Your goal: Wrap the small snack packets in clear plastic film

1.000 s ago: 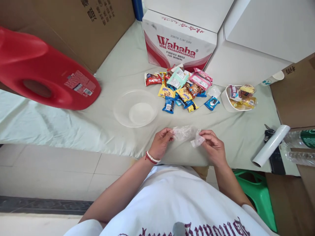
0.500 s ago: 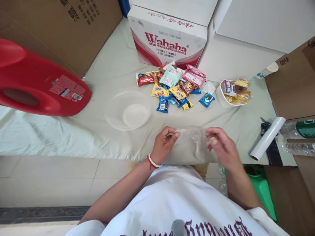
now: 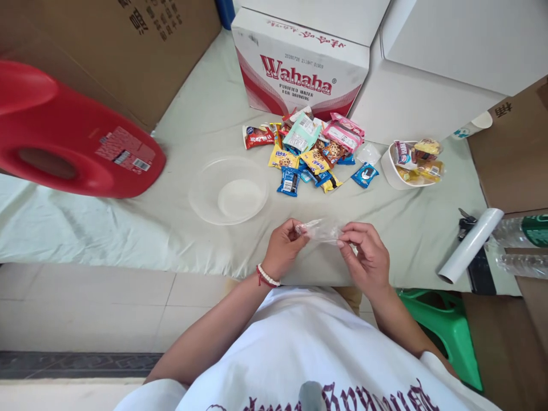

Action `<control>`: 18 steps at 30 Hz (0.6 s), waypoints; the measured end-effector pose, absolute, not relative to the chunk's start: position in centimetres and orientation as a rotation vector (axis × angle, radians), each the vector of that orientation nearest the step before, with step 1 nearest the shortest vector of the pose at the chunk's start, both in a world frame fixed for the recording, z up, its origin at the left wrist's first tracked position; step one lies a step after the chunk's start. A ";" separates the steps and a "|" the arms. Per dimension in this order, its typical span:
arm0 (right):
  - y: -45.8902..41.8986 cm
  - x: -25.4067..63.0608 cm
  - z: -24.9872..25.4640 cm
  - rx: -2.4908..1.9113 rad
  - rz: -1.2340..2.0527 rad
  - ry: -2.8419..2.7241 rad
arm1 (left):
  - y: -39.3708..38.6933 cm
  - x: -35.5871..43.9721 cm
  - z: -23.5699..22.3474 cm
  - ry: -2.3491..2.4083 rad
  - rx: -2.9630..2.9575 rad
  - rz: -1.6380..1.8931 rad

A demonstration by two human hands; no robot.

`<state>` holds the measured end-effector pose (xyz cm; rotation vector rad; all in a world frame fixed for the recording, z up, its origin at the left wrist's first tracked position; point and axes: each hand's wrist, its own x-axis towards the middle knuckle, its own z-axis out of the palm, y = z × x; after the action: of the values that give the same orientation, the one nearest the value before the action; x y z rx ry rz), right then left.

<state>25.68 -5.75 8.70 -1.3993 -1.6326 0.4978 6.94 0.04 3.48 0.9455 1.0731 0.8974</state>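
Observation:
Between my two hands a clear plastic bag (image 3: 323,230) is stretched sideways, just above the table's front edge. My left hand (image 3: 285,245) pinches one end of it, closed. At the other end the thumb and fingers of my right hand (image 3: 366,254) are closed on the plastic. Beyond the bag lies a heap of small wrapped snacks (image 3: 317,160) in yellow, blue, pink and pale green packs. A shallow see-through plastic bowl (image 3: 205,208) stands to the left of the heap. On its right, a white tub (image 3: 390,171) holds several wrapped snacks.
A big red jug (image 3: 85,134) stands at the left. Behind the snacks is a Wahaba-style water carton (image 3: 299,74) beside white boxes (image 3: 428,103). At the right lie a white roll (image 3: 471,245) and clear bottles (image 3: 520,264). A green stool (image 3: 454,337) is below.
My right hand has moved left and taken hold of the bag, which hung loose from my left hand before. The bag is now gathered narrower and pulled between both hands.

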 end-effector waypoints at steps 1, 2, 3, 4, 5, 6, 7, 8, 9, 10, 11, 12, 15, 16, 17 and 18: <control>-6.3 25.8 8.2 -1.421 0.461 -1.620 | 0.3 6.9 3.6 1.055 0.905 0.917; -6.8 25.9 7.6 -1.447 0.458 -1.610 | 0.4 6.8 3.6 1.035 0.856 0.921; -7.3 26.1 7.0 -1.476 0.496 -1.612 | 0.5 6.8 3.6 1.020 0.804 0.919; -7.8 26.3 6.5 -1.508 0.566 -1.622 | 0.6 6.7 3.6 1.014 0.756 0.921; -8.2 26.5 6.0 -1.541 0.651 -1.630 | 0.6 6.7 3.5 1.014 0.723 0.930; -8.5 26.7 5.7 -1.573 0.729 -1.627 | 0.6 6.8 3.4 1.021 0.713 0.945; -8.8 26.9 5.6 -1.605 0.782 -1.607 | 0.5 6.8 3.2 1.031 0.731 0.963; -8.9 27.1 5.6 -1.638 0.801 -1.567 | 0.3 6.9 3.1 1.042 0.772 0.980; -9.0 27.2 5.7 -1.665 0.790 -1.512 | 0.1 7.0 3.1 1.049 0.827 0.991; -8.8 27.3 6.0 -1.680 0.762 -1.453 | -0.1 7.1 3.1 1.050 0.888 0.994; -8.6 27.3 6.3 -1.685 0.733 -1.403 | -0.4 7.3 3.2 1.044 0.954 0.994; -8.2 27.1 6.6 -1.684 0.715 -1.373 | -0.7 7.5 3.3 1.032 1.024 0.996; -6.2 26.2 7.3 -1.701 0.762 -1.400 | -1.4 8.0 3.8 0.966 1.226 1.012; -5.5 25.8 7.3 -1.709 0.822 -1.429 | -1.5 8.1 3.9 0.946 1.268 1.022; -4.9 25.4 7.3 -1.702 0.902 -1.445 | -1.5 8.1 4.1 0.935 1.283 1.034; -4.3 25.0 7.3 -1.679 0.987 -1.438 | -1.4 7.9 4.2 0.934 1.266 1.047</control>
<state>25.00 -4.33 7.27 -1.6793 -1.4376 0.9868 7.92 -1.42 4.16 1.2659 0.9341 1.0470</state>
